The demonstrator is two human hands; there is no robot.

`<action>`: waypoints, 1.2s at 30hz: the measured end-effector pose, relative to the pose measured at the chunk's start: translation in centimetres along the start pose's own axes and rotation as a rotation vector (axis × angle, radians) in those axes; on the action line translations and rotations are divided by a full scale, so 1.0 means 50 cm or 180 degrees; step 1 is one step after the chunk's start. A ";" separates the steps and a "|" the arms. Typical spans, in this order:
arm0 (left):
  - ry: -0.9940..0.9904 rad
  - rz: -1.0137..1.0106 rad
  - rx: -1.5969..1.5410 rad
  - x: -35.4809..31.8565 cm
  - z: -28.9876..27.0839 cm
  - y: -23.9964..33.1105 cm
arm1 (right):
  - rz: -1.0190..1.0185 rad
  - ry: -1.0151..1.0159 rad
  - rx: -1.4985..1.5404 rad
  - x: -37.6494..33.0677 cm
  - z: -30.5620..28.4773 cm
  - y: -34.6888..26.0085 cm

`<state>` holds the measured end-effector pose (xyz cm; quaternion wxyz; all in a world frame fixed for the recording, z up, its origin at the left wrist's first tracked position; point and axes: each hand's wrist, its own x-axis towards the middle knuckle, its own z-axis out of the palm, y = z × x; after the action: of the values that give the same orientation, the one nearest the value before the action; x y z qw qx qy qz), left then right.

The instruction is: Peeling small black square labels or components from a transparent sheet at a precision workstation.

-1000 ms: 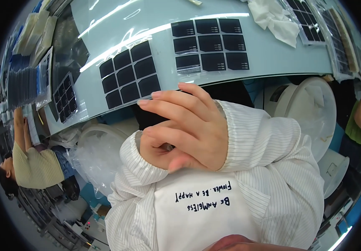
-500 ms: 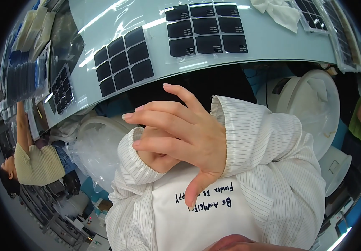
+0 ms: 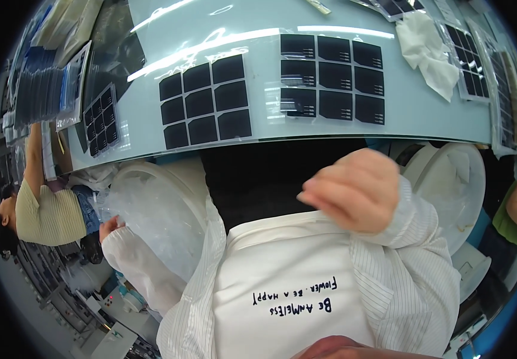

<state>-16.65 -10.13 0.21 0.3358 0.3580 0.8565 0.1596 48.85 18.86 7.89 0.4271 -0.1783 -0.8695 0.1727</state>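
My right hand (image 3: pixel 357 191) is raised in front of my lap, just below the table edge. Its fingers are curled together and blurred by motion; nothing shows in them. Out to the left, beside a white bin (image 3: pixel 150 203) lined with clear plastic, hangs my left hand (image 3: pixel 111 227). Only a little of it comes out of the striped sleeve, and its grip cannot be made out. On the glass-topped table (image 3: pixel 264 128) lie two sheets of black rectangular pieces, the left sheet (image 3: pixel 206 102) and the right sheet (image 3: pixel 333 79), both apart from my hands.
A crumpled white cloth (image 3: pixel 429 54) lies on the table's right side, next to another sheet of black pieces (image 3: pixel 468 63). Stacked plastic-wrapped sheets (image 3: pixel 43 96) stand at the left. A second white bin (image 3: pixel 465 197) is at my right. One co-worker (image 3: pixel 55 215) is at the left, another (image 3: pixel 516 209) at the right.
My hands have come apart: the left has swung down and out to the left, the right has moved right and its spread fingers have curled. The table sits lower in view.
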 end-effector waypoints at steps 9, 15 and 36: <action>0.1427 -0.0437 0.1358 0.019 0.160 -0.215 | 0.1175 0.0418 -0.1121 -0.041 -0.110 0.055; 0.2717 -0.2423 -0.1342 -0.029 0.167 -0.028 | 0.1266 -0.0042 -0.1545 -0.069 -0.154 0.067; 0.1859 0.3935 0.0842 -0.140 0.377 0.870 | 0.1019 -0.0298 -0.1527 -0.063 -0.141 0.070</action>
<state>21.97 15.57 12.15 -0.1072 0.7604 0.5630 0.3055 56.88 21.51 8.21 0.2995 -0.4010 -0.8650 0.0354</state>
